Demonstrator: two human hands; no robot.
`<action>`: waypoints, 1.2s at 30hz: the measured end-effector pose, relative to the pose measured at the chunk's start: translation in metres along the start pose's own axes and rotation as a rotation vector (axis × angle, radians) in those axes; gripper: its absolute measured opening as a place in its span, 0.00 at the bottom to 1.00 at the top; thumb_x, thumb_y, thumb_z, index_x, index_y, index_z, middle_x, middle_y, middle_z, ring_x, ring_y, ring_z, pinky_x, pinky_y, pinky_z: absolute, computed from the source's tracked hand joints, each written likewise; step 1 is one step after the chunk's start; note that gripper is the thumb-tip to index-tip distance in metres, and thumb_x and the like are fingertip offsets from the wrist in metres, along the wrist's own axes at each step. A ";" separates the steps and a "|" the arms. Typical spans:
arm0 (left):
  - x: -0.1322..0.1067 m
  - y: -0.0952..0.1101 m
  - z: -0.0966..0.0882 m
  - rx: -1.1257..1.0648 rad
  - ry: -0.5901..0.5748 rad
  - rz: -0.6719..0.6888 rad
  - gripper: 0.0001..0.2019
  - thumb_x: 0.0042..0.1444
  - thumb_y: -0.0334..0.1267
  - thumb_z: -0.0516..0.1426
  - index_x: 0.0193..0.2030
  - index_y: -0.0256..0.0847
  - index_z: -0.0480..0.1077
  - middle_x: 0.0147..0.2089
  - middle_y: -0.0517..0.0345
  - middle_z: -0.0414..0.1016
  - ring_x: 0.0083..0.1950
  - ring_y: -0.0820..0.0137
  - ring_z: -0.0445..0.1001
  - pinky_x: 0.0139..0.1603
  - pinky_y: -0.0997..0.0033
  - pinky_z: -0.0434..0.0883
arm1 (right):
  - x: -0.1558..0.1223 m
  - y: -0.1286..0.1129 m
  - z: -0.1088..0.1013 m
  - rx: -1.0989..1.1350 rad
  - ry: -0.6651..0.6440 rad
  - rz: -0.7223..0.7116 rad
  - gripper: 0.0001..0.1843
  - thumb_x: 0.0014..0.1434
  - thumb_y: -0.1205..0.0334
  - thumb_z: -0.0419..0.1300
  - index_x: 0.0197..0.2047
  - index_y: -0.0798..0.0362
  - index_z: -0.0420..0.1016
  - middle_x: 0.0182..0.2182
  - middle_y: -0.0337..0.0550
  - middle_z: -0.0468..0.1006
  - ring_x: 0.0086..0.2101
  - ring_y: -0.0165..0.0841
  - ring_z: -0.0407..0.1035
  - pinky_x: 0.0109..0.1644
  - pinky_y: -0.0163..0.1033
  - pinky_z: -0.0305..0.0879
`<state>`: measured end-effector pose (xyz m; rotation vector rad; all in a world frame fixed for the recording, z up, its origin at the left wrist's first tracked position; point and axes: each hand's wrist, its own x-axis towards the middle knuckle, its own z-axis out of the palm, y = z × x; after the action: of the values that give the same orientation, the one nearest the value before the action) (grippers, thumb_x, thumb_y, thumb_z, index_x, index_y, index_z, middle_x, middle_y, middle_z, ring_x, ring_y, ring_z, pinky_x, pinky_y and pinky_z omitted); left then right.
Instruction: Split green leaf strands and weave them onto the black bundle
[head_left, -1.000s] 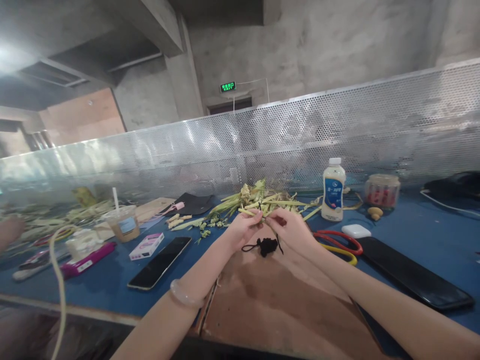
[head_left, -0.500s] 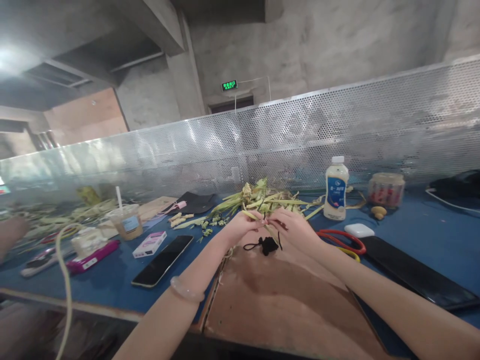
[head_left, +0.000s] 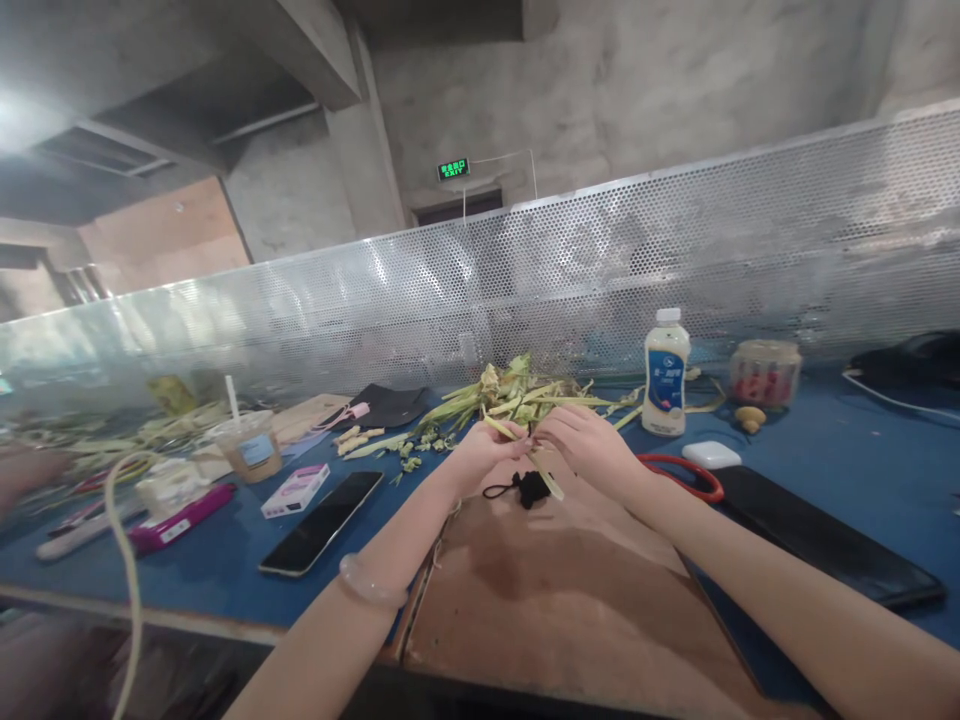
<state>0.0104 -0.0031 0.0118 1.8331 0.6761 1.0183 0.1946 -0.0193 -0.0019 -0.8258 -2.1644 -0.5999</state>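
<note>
Two bare forearms reach away from the viewer and meet near the middle of the view. The left arm enters at about 7 o'clock and angles up toward 1 o'clock, with a pale bangle (head_left: 373, 584) around its wrist. The right arm enters at about 4 o'clock and angles up toward 10 o'clock. The left hand (head_left: 484, 452) and the right hand (head_left: 589, 442) sit close together, fingers curled inward in a pinch, fingertips nearly touching.
</note>
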 end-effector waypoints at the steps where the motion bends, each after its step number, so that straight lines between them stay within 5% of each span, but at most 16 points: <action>1: 0.000 0.000 0.001 -0.011 0.000 -0.008 0.12 0.42 0.43 0.62 0.26 0.34 0.70 0.24 0.60 0.65 0.28 0.75 0.62 0.31 0.75 0.60 | 0.001 0.000 0.000 -0.007 0.009 -0.007 0.09 0.60 0.63 0.50 0.34 0.54 0.70 0.31 0.44 0.71 0.36 0.35 0.61 0.43 0.40 0.57; 10: 0.000 -0.002 0.002 -0.070 -0.036 -0.054 0.13 0.42 0.42 0.62 0.28 0.34 0.69 0.28 0.58 0.68 0.31 0.74 0.65 0.35 0.74 0.61 | 0.003 -0.004 -0.006 -0.064 0.127 0.017 0.05 0.57 0.67 0.55 0.30 0.54 0.70 0.28 0.42 0.73 0.36 0.35 0.57 0.41 0.40 0.51; 25: 0.002 -0.006 0.006 -0.218 -0.008 -0.081 0.18 0.35 0.34 0.66 0.35 0.35 0.68 0.31 0.58 0.71 0.33 0.72 0.70 0.38 0.71 0.65 | 0.003 -0.006 -0.004 -0.081 0.076 0.037 0.08 0.58 0.62 0.54 0.30 0.53 0.71 0.29 0.42 0.74 0.37 0.36 0.57 0.44 0.42 0.50; 32: 0.003 -0.008 0.004 -0.164 0.041 -0.087 0.20 0.36 0.34 0.66 0.38 0.36 0.67 0.32 0.57 0.71 0.35 0.70 0.72 0.40 0.68 0.65 | 0.009 -0.008 -0.013 0.126 0.206 0.244 0.11 0.59 0.63 0.49 0.30 0.53 0.69 0.30 0.44 0.72 0.33 0.34 0.61 0.40 0.41 0.56; 36: 0.003 -0.008 0.005 -0.094 0.076 -0.090 0.21 0.35 0.35 0.66 0.39 0.35 0.67 0.31 0.56 0.72 0.34 0.69 0.72 0.38 0.68 0.66 | 0.010 -0.011 -0.007 0.257 0.045 0.371 0.13 0.56 0.58 0.53 0.24 0.53 0.70 0.22 0.40 0.69 0.26 0.30 0.62 0.32 0.36 0.58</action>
<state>0.0162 0.0007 0.0049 1.6750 0.7375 1.0475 0.1851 -0.0271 0.0078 -1.0245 -1.9279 -0.1476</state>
